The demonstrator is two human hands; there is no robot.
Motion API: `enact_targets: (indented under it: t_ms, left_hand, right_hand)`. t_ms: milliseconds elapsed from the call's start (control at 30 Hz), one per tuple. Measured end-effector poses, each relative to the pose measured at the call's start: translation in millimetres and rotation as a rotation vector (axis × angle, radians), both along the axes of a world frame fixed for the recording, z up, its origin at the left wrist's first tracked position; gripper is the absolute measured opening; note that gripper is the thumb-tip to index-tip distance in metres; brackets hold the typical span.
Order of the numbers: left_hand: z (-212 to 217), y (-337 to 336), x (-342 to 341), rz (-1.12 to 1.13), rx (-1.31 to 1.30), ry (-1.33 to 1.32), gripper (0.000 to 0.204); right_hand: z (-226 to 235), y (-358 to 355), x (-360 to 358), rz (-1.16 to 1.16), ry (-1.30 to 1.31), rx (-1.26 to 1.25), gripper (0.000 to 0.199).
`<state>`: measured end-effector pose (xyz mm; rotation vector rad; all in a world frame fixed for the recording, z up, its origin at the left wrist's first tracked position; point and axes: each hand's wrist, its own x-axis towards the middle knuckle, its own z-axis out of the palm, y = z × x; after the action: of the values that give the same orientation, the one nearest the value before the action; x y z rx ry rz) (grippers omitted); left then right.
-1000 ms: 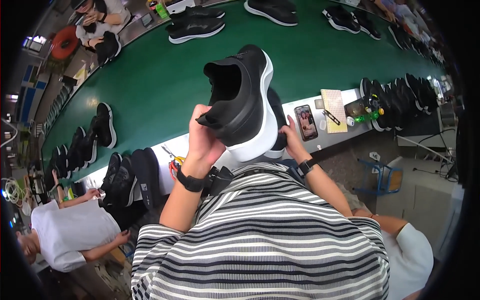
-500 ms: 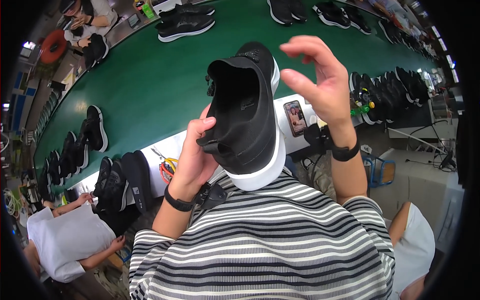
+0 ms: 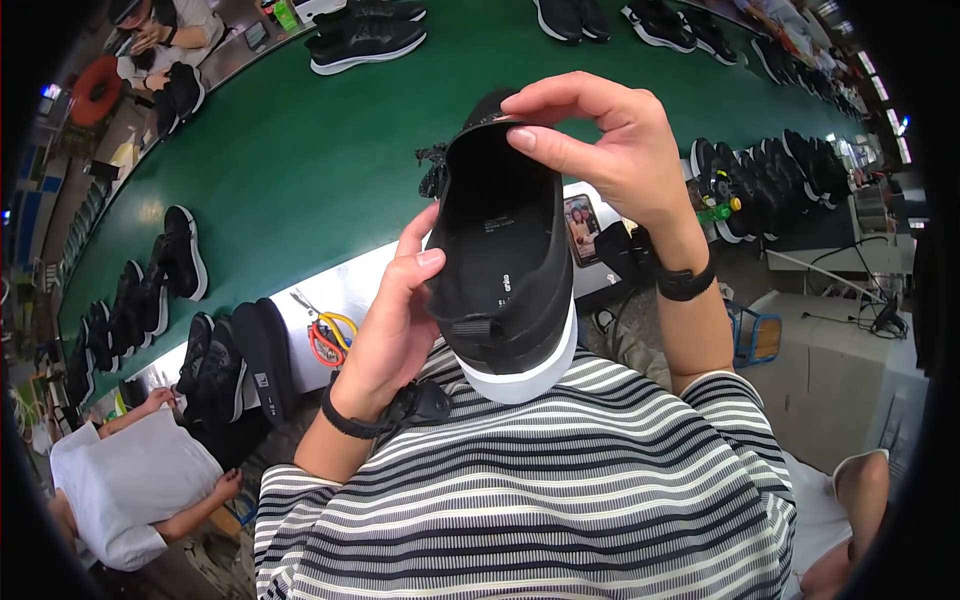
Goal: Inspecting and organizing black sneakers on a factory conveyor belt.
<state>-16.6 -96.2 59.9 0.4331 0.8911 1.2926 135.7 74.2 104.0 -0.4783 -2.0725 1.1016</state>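
A black slip-on shoe with a white sole is raised close in front of me, its opening facing me and its heel end lowest. My left hand grips its left side, thumb pressed on the collar. My right hand pinches the upper edge of the shoe at the top. Both wrists carry black bands. A striped shirt fills the lower part of the view.
A long green conveyor belt carries black shoes at its far side. More black shoes line the left edge and others the right. Orange-and-yellow scissors and a phone lie on the white ledge. A person in white sits at lower left.
The shoe has been turned so its opening faces me and brought closer. My right hand came up from under the shoe and now pinches its top edge.
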Motion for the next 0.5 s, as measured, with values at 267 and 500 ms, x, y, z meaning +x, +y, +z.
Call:
enact_targets:
  t_ms: [267,500]
  left_hand:
    - [-3,0,-1,-0.028,-0.027,-0.071,0.066]
    - [-6,2,-2,-0.013,-0.026,-0.017,0.07]
  right_hand:
    - [-4,1,-2,-0.012,-0.027,0.009,0.02]
    - [-12,2,-4,-0.012,-0.045,-0.048,0.018]
